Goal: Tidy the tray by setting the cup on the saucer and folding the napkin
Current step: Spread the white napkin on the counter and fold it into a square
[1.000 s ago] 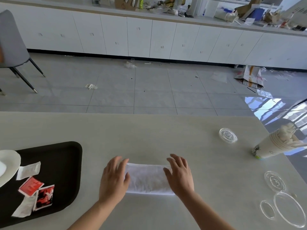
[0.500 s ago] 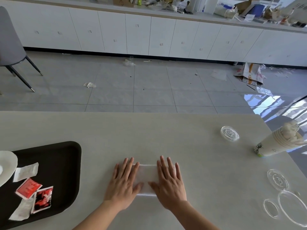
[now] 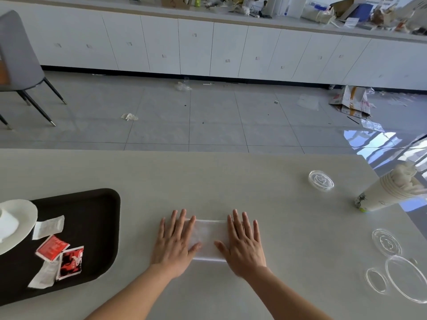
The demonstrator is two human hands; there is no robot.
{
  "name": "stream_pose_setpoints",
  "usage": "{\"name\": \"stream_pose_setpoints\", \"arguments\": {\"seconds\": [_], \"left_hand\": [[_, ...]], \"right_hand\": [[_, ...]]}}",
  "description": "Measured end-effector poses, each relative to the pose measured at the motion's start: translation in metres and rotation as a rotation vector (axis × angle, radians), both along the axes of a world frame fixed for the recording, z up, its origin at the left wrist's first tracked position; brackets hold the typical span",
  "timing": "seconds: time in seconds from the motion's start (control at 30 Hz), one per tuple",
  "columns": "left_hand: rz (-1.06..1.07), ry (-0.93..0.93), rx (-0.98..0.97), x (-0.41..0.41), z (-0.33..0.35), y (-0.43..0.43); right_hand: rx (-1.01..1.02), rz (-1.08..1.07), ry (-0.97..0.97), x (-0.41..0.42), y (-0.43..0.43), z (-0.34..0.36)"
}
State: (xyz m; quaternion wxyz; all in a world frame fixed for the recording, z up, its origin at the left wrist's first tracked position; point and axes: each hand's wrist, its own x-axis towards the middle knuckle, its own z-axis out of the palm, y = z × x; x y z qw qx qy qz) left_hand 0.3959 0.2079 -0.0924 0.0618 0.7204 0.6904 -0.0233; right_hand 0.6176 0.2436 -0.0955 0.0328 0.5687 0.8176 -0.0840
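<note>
A white napkin (image 3: 209, 239), folded into a small rectangle, lies flat on the pale table (image 3: 219, 181) in front of me. My left hand (image 3: 176, 243) rests palm-down on its left end, fingers spread. My right hand (image 3: 243, 244) presses flat on its right end. Neither hand grips anything. At the far left sits a black tray (image 3: 92, 227). On its left edge a white saucer (image 3: 20, 218) carries a white cup (image 3: 7, 225), both cut off by the frame.
Red and white sachets (image 3: 62, 257) lie loose on the tray. To the right are clear plastic lids (image 3: 321, 180), more clear lids (image 3: 397, 269) and a tipped stack of paper cups (image 3: 388, 192) near the table's right edge. A grey chair (image 3: 16, 63) stands beyond, left.
The napkin went from a wide strip to a shorter folded rectangle. My hands came together over it, then slid apart along it, both pressed flat.
</note>
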Motion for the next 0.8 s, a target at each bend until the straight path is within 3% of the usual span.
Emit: {"name": "stream_pose_setpoints", "arguments": {"seconds": [0.2,0.37,0.6,0.8], "left_hand": [[-0.003,-0.013,0.007,-0.007,-0.005,-0.028],[0.159,-0.088,0.008,0.000,0.004,-0.035],[0.730,-0.574,-0.024,0.008,0.027,-0.034],[0.815,-0.564,-0.123,0.007,0.034,-0.025]], "right_hand": [[0.018,0.099,0.088,-0.029,-0.020,0.000],[-0.004,0.104,0.033,-0.032,-0.023,-0.003],[0.073,-0.082,0.116,-0.008,-0.038,0.005],[-0.079,-0.118,0.045,0.009,-0.039,-0.013]]}}
